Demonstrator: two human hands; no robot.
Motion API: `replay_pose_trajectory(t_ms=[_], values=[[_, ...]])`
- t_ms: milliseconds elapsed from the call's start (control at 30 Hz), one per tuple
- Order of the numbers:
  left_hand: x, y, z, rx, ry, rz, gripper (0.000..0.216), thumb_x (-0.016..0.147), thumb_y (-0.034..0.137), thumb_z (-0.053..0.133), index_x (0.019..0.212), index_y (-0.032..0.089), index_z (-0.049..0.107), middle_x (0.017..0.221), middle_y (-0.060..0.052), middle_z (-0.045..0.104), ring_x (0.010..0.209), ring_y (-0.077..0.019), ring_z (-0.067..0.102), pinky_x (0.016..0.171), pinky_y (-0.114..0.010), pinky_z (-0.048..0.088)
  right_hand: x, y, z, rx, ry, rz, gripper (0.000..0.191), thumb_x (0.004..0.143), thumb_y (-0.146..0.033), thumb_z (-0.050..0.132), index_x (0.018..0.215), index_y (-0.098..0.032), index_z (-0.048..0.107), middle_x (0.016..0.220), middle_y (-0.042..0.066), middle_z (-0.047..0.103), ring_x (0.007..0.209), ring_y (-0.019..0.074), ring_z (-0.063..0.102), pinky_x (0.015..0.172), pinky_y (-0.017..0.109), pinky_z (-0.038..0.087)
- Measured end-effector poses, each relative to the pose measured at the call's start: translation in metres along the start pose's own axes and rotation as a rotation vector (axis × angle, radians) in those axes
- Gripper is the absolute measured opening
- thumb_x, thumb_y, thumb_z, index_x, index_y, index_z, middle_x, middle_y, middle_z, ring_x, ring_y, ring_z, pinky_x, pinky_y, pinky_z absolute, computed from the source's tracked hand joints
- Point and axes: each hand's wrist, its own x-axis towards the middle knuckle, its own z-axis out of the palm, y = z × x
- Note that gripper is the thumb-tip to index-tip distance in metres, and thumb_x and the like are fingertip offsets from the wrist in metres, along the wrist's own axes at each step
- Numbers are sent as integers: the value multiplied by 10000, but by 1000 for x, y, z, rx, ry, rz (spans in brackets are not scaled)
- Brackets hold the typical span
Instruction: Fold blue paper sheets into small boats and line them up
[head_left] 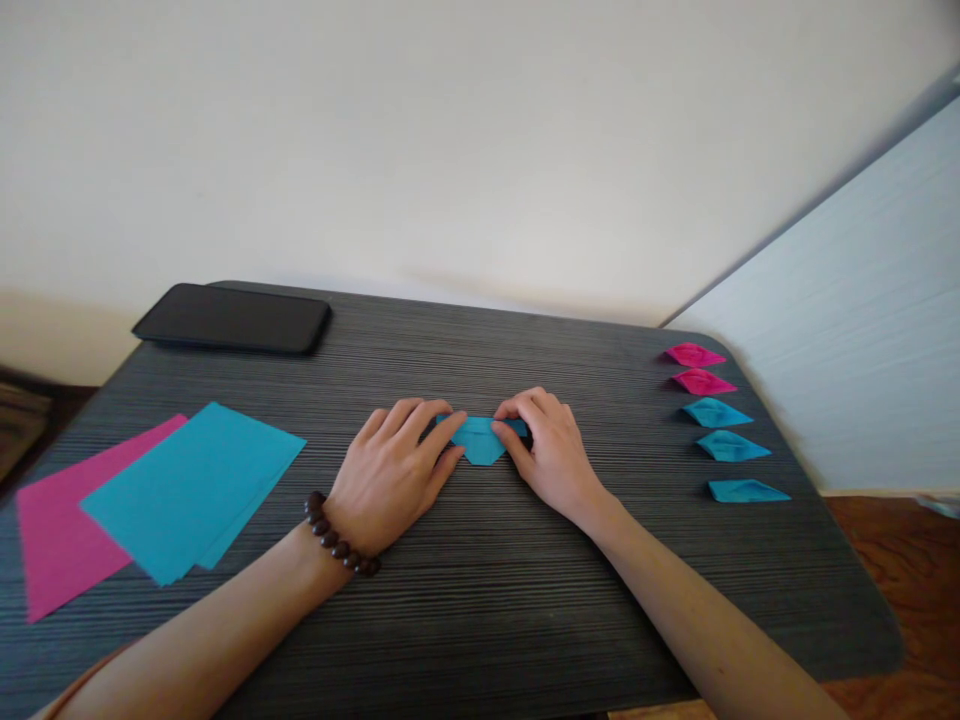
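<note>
A small folded piece of blue paper [480, 440] lies in the middle of the dark striped table [487, 590]. My left hand [390, 475], with a bead bracelet on the wrist, pinches its left end between thumb and fingers. My right hand [547, 450] presses and pinches its right end, fingers curled over the paper's top edge. Both hands rest on the table.
Flat blue sheets [191, 490] lie over a pink sheet [52, 530] at the left. A black phone [232, 318] sits at the back left. Along the right edge lie two pink folded pieces [697, 368] and three blue ones [731, 448]. A wall stands behind.
</note>
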Motion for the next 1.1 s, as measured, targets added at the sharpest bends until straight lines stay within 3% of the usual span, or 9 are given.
replay_pose_trajectory(t_ms=[300,567,900,1100], values=[[3,-7,4,-150,-40,-59,308,893,333,450,1146,209,572,1165,-66,555,1050,-253,462,875,-427,405,-1,2,0,28,-2,-74,240,857,-389,531,1040,-247,594,999,50,570,939,208,513,795,369,390],[2,-9,6,-203,-30,-66,326,882,319,473,1180,213,555,1161,-72,547,1053,-251,449,890,-436,401,-2,1,1,78,22,-142,142,866,-295,542,944,-250,651,1041,30,579,948,179,517,821,350,407],[3,-11,9,-272,-6,1,251,895,276,458,1074,278,633,1102,-31,580,1003,-218,481,878,-418,420,-4,-4,1,-40,37,-184,173,899,-274,486,963,-219,637,994,26,620,908,181,525,783,339,411],[4,-8,9,-398,54,-28,312,889,284,469,1172,195,565,1123,-63,602,1044,-211,505,941,-403,409,-3,-8,-1,-103,91,-226,176,913,-250,457,923,-186,620,980,39,631,877,180,533,762,337,406]])
